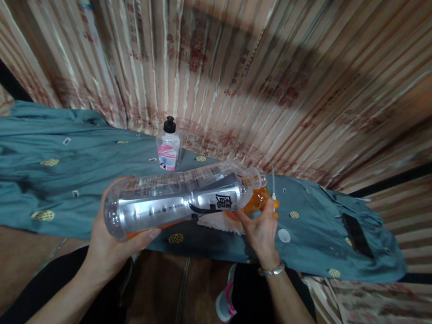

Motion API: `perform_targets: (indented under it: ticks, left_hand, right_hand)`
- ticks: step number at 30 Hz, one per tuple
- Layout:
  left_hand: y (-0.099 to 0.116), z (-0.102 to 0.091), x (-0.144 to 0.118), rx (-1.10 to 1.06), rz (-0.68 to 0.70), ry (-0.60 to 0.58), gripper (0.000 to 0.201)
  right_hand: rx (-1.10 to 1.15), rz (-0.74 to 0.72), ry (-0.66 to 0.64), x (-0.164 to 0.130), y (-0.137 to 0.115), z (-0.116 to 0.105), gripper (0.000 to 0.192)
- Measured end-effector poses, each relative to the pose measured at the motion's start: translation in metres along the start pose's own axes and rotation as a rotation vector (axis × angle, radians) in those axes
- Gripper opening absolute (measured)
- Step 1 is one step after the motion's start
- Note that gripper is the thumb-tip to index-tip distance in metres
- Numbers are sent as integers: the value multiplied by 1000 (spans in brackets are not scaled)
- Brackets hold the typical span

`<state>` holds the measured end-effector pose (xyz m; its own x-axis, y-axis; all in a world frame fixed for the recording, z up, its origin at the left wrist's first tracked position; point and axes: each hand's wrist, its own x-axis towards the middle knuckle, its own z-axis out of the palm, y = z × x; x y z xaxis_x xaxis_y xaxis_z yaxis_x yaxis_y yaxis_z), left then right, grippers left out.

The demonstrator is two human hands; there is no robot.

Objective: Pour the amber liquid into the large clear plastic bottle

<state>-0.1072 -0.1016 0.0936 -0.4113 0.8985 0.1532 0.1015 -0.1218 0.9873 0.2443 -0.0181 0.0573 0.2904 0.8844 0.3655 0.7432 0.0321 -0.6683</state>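
My left hand [114, 239] grips the base of a large clear plastic bottle [178, 199] with a silver and black label, tipped on its side so its open mouth points right. The mouth sits at a small orange container [256, 200] that my right hand [260, 230] holds steady over the table. A thin white stick [273, 183] rises beside the orange container. A white cap [284, 235] lies on the cloth just right of my right hand. A pale sheet [217, 222] shows under the bottle.
A teal cloth [36, 179] with gold dots covers the table. A small clear bottle with a black cap and pink label [168, 147] stands at the back. A dark phone [357, 235] lies at the right. A striped curtain [255, 55] hangs behind.
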Motion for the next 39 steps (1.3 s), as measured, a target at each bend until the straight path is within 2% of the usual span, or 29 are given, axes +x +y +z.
perform_targets:
  ticks: [15,25,31,39]
  left_hand:
    - [2,2,-1,-9,1,0,110]
    - [-9,-4,2,6,51,-12,110]
    - [-12,-2,1,-14,64,-12,110]
    - [-11,1,1,-28,26,3,110]
  right_hand:
    - [21,10,3,0,-3,0,114]
    - [35,43,-12,1,-2,-1,119]
    - [33,37,-2,0,0,1,113]
    - [8,-56,-6,-1,6,1,105]
